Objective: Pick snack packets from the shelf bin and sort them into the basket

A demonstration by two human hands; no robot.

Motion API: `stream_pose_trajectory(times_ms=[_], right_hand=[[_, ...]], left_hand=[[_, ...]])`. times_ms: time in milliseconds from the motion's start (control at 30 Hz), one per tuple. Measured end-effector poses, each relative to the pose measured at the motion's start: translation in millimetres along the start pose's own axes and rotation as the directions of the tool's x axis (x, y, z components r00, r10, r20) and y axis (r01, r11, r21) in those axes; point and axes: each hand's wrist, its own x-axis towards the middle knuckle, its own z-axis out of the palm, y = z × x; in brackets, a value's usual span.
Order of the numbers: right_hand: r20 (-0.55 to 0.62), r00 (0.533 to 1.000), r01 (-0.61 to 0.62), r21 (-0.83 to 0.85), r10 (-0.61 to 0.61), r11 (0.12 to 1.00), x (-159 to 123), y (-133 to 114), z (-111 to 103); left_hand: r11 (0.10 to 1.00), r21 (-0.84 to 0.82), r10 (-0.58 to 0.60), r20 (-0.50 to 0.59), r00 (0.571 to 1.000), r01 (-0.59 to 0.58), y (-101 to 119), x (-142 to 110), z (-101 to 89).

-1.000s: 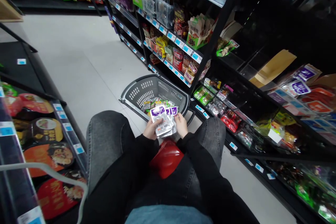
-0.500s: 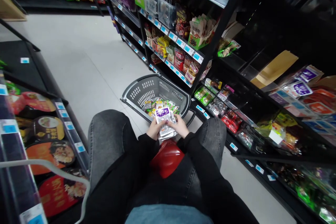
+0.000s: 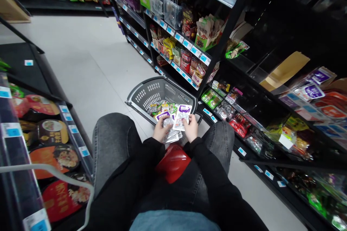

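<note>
I sit on a red stool (image 3: 173,162) in a shop aisle, knees in grey jeans on either side. My left hand (image 3: 160,133) holds a stack of silver snack packets with purple labels (image 3: 168,130). My right hand (image 3: 191,127) grips one purple-labelled packet (image 3: 182,116), lifted slightly to the right off the stack. Both hands hover over the near rim of a grey shopping basket (image 3: 151,92) on the floor, which holds several more small packets (image 3: 164,107).
Black shelves (image 3: 217,54) full of snack packs line the right side, with purple-labelled packets (image 3: 309,90) on a shelf at the far right. Instant noodle bowls (image 3: 51,130) fill a low shelf on my left. Pale floor (image 3: 89,61) stretches ahead.
The stack was held with both hands together; now my right hand has pulled one purple packet off the top, up and to the right.
</note>
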Motion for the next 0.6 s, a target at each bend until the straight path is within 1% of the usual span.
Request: stream_pose_trajectory(times_ms=[67, 133, 167, 233, 267, 333, 367, 400, 433, 500, 567, 600], right_hand=[[-0.047, 0.997, 0.059, -0.129, -0.065, 0.99, -4.0, -7.4, -4.7], [-0.056, 0.983, 0.151, -0.306, -0.176, 0.94, -8.9, -14.0, -6.9], [-0.029, 0.973, 0.201, -0.379, -0.229, 0.903, -11.5, -16.6, -7.0], [0.082, 0.948, 0.31, -0.466, -0.309, 0.829, -16.5, -20.4, -5.2], [0.147, 0.931, 0.363, -0.476, -0.334, 0.801, -18.7, -21.5, -3.7], [0.26, 0.889, 0.456, -0.435, -0.376, 0.777, -21.2, -21.8, -0.1], [0.293, 0.87, 0.487, -0.392, -0.396, 0.78, -21.1, -21.0, 1.5], [0.297, 0.862, 0.497, -0.343, -0.41, 0.797, -19.9, -19.3, 2.9], [0.281, 0.867, 0.485, -0.287, -0.412, 0.826, -17.6, -16.8, 4.1], [0.225, 0.905, 0.399, -0.153, -0.361, 0.904, -10.6, -9.0, 5.7], [0.187, 0.956, 0.229, -0.007, -0.224, 0.973, -2.1, 1.5, 6.7], [0.185, 0.973, 0.132, 0.056, -0.14, 0.99, 2.1, 7.0, 7.1]], left_hand=[[0.999, 0.032, 0.036, -0.021, 0.999, -0.035, -1.6, 1.6, -1.9], [0.996, 0.073, 0.05, -0.017, 0.999, -0.049, -3.1, 2.4, -3.3], [0.993, 0.101, 0.058, -0.007, 0.998, -0.057, -4.1, 2.7, -4.0], [0.984, 0.16, 0.076, 0.022, 0.997, -0.079, -7.0, 3.3, -5.3], [0.98, 0.18, 0.084, 0.035, 0.996, -0.089, -8.7, 3.8, -5.8], [0.976, 0.184, 0.107, 0.046, 0.993, -0.114, -11.5, 4.9, -6.1], [0.978, 0.169, 0.117, 0.048, 0.992, -0.123, -12.2, 5.4, -5.9], [0.981, 0.146, 0.121, 0.05, 0.991, -0.127, -12.2, 5.7, -5.3], [0.985, 0.12, 0.12, 0.056, 0.991, -0.126, -11.6, 5.6, -4.4], [0.991, 0.071, 0.112, 0.081, 0.99, -0.118, -8.6, 4.2, -1.9], [0.994, 0.037, 0.102, 0.105, 0.989, -0.107, -5.0, 1.7, 0.8], [0.994, 0.026, 0.1, 0.114, 0.988, -0.103, -3.6, 0.4, 1.9]])
